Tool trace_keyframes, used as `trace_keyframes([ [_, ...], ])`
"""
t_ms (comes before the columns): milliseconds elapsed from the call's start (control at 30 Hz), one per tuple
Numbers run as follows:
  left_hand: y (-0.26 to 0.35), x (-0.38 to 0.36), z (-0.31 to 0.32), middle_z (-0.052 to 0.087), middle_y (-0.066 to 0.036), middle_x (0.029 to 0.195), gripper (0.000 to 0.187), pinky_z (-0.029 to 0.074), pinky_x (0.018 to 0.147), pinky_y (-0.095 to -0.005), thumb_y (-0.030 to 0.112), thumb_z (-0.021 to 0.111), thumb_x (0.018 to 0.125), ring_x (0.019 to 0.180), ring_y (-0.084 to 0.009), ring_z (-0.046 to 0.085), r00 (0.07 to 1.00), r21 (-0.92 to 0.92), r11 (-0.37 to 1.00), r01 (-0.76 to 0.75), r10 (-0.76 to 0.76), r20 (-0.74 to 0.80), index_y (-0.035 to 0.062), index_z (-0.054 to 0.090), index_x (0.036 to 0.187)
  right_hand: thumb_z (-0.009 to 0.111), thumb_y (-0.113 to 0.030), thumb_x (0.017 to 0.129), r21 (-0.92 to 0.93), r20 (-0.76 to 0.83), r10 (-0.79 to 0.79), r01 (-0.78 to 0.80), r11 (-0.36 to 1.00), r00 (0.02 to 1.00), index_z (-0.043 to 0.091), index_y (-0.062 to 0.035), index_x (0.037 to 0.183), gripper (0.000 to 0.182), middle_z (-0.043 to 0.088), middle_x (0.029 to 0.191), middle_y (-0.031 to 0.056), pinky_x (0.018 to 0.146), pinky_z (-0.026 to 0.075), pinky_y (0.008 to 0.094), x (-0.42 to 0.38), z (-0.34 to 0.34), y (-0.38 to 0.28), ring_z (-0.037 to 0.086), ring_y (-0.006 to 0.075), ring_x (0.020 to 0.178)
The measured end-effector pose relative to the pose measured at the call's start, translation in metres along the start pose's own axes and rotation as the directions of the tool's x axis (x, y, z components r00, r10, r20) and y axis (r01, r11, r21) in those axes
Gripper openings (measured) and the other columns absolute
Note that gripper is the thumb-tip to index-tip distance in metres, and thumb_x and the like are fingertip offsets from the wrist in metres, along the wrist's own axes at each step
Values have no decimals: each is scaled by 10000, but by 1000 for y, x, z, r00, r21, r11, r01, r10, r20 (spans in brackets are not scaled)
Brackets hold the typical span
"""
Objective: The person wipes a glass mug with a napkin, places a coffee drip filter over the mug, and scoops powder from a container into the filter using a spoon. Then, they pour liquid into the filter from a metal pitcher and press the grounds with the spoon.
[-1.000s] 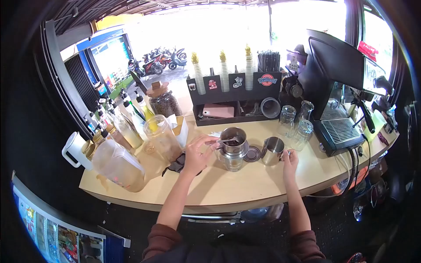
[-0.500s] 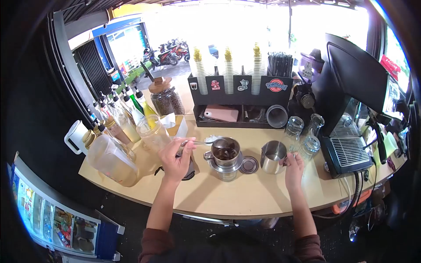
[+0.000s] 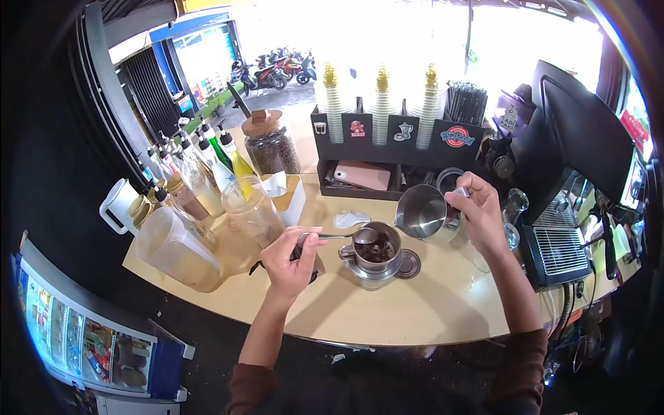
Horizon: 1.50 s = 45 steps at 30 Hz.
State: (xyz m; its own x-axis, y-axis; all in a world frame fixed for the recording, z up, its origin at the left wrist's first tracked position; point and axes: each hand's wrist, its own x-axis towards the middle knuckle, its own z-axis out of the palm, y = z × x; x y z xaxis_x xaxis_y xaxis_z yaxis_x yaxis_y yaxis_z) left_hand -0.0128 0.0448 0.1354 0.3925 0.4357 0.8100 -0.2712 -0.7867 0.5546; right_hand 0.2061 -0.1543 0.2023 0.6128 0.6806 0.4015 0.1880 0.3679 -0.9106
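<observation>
My left hand (image 3: 292,261) pinches the handle of a metal spoon (image 3: 363,236), whose bowl is over the metal coffee dripper (image 3: 376,257) with dark, wet-looking contents. The dripper sits on a glass (image 3: 374,281). Gripped by its handle in my right hand (image 3: 481,211), a steel pitcher (image 3: 420,211) is raised and tilted up and right of the dripper, its opening facing me. Beside the dripper lies a round metal lid (image 3: 409,263).
A black organizer (image 3: 401,153) with stacked cups stands behind. To the left are a plastic jug (image 3: 173,252), syrup bottles (image 3: 200,176), an open jar (image 3: 253,207) and a bean jar (image 3: 272,149). An espresso machine (image 3: 557,242) stands right.
My right hand has lifted the pitcher off the table and tilted it towards the dripper. My left hand still holds the spoon over the dripper. The view has shifted slightly.
</observation>
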Motion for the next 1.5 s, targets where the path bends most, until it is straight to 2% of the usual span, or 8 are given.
trace_keyframes([
  [333,-10,4,1,646,-101,759,200,526,601,-250,83,532,927,679,-161,673,999,-75,997,-23,26,40,-97,615,903,643,-11,818,-133,83,34,-23,991,996,457,-45,732,207,494,665,-32,527,454,175,15,30,-14,481,-1,596],
  [400,-13,3,1,668,-127,783,117,519,575,-244,50,580,888,682,-183,695,999,-88,996,-14,17,31,-52,632,910,651,-16,809,-165,89,26,-11,986,996,456,-46,709,221,506,664,-29,512,424,170,16,34,-15,445,-3,582],
  [600,-13,5,-1,671,-127,788,107,512,569,-240,40,578,882,688,-180,696,998,-90,995,-35,38,41,-47,633,909,670,-26,786,-301,118,-27,62,952,993,448,-49,678,248,466,626,-48,492,327,175,20,31,-12,398,-14,585],
  [833,-12,7,-1,653,-107,762,184,521,583,-247,68,530,920,677,-172,681,996,-78,996,-52,57,66,-96,613,912,673,-31,791,-377,111,-18,59,925,994,459,-41,698,234,446,624,-60,500,310,177,17,35,-18,393,-19,593],
  [1033,-13,7,-1,653,-108,775,186,521,578,-245,72,531,921,671,-180,682,994,-66,995,-80,85,72,-95,613,916,657,-29,819,-362,117,38,7,932,992,458,-32,717,224,512,650,-27,513,417,183,15,36,-21,470,-6,621],
  [1100,-13,7,0,654,-107,770,191,521,575,-246,79,532,922,668,-181,683,993,-69,994,-87,92,71,-92,616,916,632,-20,839,-392,141,37,21,920,989,447,-19,732,214,546,678,-4,569,517,204,13,40,-27,562,30,692],
  [1200,-12,8,0,656,-106,767,198,522,575,-246,88,533,923,667,-182,684,992,-66,994,-91,96,78,-91,617,917,613,-6,848,-423,140,58,7,906,989,438,-9,742,205,557,711,8,631,569,231,10,44,-35,619,76,768],
  [1500,-11,8,1,661,-112,774,198,523,572,-243,95,539,922,672,-184,685,992,-62,994,-90,95,81,-85,621,921,615,-4,844,-454,153,47,28,890,987,438,-4,742,204,561,741,19,650,577,238,10,42,-34,633,94,782],
])
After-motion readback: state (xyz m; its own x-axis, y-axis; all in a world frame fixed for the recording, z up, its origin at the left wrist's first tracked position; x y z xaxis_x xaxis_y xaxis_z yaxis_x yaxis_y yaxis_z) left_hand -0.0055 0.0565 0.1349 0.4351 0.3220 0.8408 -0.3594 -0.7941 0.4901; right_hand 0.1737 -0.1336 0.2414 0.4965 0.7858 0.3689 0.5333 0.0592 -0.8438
